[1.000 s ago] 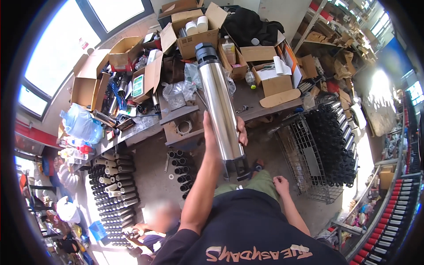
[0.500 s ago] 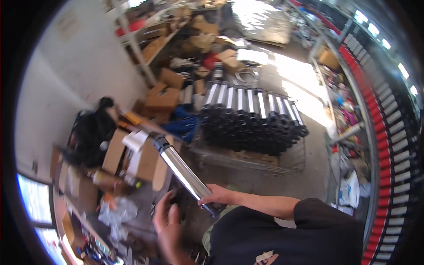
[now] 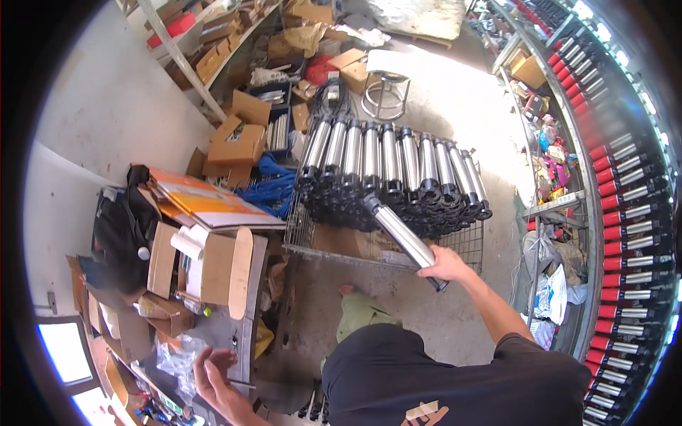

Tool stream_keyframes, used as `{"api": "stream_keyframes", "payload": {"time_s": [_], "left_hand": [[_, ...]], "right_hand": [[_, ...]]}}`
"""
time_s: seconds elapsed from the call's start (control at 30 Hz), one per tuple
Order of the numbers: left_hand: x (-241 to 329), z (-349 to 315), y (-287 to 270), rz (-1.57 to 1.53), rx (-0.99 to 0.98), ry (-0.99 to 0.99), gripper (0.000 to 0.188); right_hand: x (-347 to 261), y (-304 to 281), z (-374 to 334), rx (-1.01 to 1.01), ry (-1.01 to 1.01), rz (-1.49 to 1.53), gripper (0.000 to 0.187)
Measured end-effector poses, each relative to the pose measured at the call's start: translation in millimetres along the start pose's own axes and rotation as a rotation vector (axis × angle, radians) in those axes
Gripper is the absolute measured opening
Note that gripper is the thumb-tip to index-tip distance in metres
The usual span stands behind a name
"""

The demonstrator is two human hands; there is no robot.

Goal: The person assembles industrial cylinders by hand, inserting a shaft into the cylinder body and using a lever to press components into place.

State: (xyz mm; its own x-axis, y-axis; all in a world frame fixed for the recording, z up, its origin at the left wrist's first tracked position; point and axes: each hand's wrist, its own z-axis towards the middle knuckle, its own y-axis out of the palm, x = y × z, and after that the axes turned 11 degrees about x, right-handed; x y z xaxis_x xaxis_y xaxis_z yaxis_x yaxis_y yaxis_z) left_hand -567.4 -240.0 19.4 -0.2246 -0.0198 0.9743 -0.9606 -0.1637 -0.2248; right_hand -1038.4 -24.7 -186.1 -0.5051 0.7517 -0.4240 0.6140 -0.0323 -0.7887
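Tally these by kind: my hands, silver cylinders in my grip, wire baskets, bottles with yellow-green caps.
Hands, left hand and right hand: 2
Held silver cylinder: 1
Wire basket: 1
Bottle with yellow-green cap: 1
Total: 5

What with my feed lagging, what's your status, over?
Right hand gripping black-ended silver metal cylinder. Left hand open, near clear plastic bag. Loaded grey wire basket ahead.
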Motion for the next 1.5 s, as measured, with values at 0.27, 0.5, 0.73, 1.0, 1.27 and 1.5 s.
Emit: {"api": "stream_keyframes", "payload": {"time_s": [0.27, 0.5, 0.73, 1.0, 1.27, 1.5], "left_hand": [[-14, 7, 44, 0.143, -0.156, -0.011, 0.026], [-118, -12, 1, 0.503, -0.252, -0.17, 0.03], [-388, -200, -180, 0.535, -0.033, -0.923, 0.029], [-395, -402, -219, 0.447, 0.264, -1.259, 0.017], [-485, -468, -256, 0.414, 0.513, -1.402, 0.042], [-652, -530, -317, 0.277, 0.589, -1.616, 0.051]], "right_hand": [[-25, 49, 120, -0.184, -0.165, -0.433, 0.073], [-27, 154, 192, -0.152, -0.29, -0.345, 0.059], [-56, 205, 141, -0.218, -0.275, -0.291, 0.057], [-57, 245, 82, 0.164, -0.331, -0.58, 0.054], [-145, 312, 8, 0.214, -0.863, -0.716, 0.068], [-274, 446, -100, -0.367, -0.897, -0.314, 0.044]]}}
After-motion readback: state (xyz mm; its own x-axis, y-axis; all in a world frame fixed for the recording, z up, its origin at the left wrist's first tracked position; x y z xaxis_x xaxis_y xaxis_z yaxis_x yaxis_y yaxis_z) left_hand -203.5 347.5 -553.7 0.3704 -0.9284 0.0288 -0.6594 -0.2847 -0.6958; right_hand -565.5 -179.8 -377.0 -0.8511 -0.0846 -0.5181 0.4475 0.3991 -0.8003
